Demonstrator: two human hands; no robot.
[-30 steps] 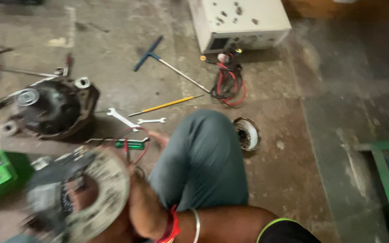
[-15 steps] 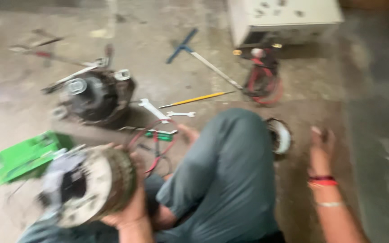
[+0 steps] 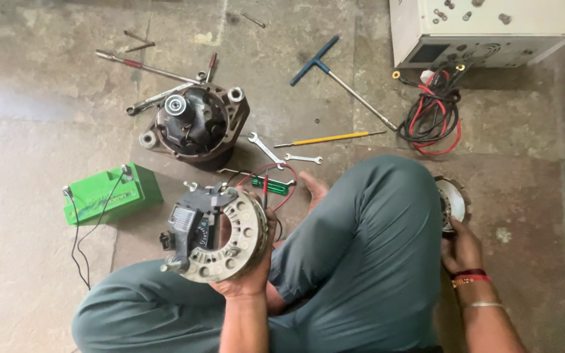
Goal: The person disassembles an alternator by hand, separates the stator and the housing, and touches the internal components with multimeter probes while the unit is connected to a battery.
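Note:
My left hand grips a grey alternator end housing with a ring of round holes and a black part on its left side, held up above my left thigh. Past my bent right knee, my right hand reaches to the floor. Its fingers close on the lower edge of a round metal cover, which the knee partly hides.
On the concrete floor lie a dark alternator body, a green battery with thin wires, two small spanners, a yellow screwdriver, a blue T-handle wrench and red and black cables beside a white metal box.
My right hand has swung from beside the housing out past my knee and down onto the round cover. The left hand keeps the housing and has raised it slightly.

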